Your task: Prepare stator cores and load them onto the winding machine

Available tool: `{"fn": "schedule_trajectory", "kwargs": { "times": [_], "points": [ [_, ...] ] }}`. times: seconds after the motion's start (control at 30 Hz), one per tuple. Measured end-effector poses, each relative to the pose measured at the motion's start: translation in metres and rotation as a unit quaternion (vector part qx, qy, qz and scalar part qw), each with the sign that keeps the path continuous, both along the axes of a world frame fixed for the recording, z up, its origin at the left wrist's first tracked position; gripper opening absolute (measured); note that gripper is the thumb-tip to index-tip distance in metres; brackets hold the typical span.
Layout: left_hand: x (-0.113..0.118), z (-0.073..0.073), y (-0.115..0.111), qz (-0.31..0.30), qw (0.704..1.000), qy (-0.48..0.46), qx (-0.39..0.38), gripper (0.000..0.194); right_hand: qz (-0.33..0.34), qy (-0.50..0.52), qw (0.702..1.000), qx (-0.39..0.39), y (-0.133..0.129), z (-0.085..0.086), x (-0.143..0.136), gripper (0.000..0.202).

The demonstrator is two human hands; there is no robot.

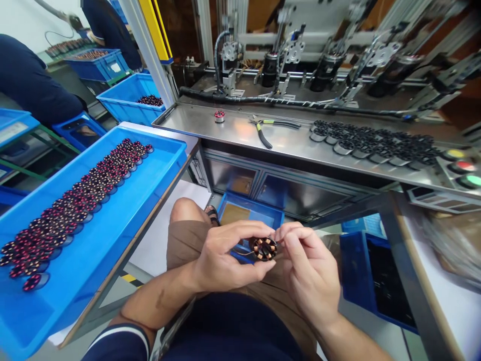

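Observation:
Between the thumb and fingers of my left hand [235, 255] is a small round motor stator [265, 248] with copper windings and black slots. It is held above my lap, its wound face toward me, and a thin copper wire sticks out on its left side. My right hand [310, 265] is at the stator's right edge, thumb and forefinger pinched together. What that pinch holds, perhaps a fine wire end, is too small to make out.
A blue tray [150, 195] on the left carries rows of wound stators. Cutting pliers [265, 128], a single red-topped stator [220, 117] and several black stators [370, 143] lie on the machine's metal ledge. Push buttons [462, 167] sit at right. Two people [33, 80] are at left.

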State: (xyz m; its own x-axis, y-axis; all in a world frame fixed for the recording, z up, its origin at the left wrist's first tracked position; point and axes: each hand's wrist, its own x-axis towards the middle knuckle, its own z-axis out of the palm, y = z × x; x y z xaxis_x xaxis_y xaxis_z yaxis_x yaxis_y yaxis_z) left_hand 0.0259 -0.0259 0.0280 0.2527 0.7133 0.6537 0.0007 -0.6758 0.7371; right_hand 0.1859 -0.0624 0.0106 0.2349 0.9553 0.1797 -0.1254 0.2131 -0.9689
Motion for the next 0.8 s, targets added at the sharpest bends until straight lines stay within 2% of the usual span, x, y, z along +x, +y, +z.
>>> {"fn": "schedule_trajectory", "kwargs": {
  "times": [0.13,0.2,0.3,0.47,0.57,0.63,0.8],
  "points": [
    [-0.002,-0.003,0.002,-0.007,0.995,-0.034,-0.091,0.045,0.041,0.052,0.998,0.015,-0.003,-0.007,0.001,0.009],
    [-0.003,-0.003,0.003,-0.017,0.990,-0.040,-0.133,0.043,0.058,0.035,0.997,0.032,-0.005,-0.008,0.002,0.014],
    [-0.003,-0.003,0.003,-0.030,0.987,-0.036,-0.155,0.042,0.074,-0.002,0.996,0.049,-0.007,-0.008,0.005,0.004],
    [-0.003,-0.002,0.003,-0.024,0.993,-0.013,-0.113,0.044,0.043,-0.047,0.996,0.069,-0.010,-0.002,0.008,0.012],
    [-0.003,-0.002,0.003,-0.018,0.997,-0.003,-0.074,0.045,0.063,-0.026,0.996,0.062,-0.010,0.000,0.008,0.006],
    [-0.002,-0.002,0.003,-0.023,0.997,0.004,-0.067,0.044,0.071,-0.025,0.995,0.065,-0.009,0.001,0.009,0.006],
    [-0.003,-0.002,0.003,-0.033,0.997,0.020,-0.064,0.046,0.033,-0.054,0.995,0.078,-0.010,0.001,0.012,0.012]
  ]
}}
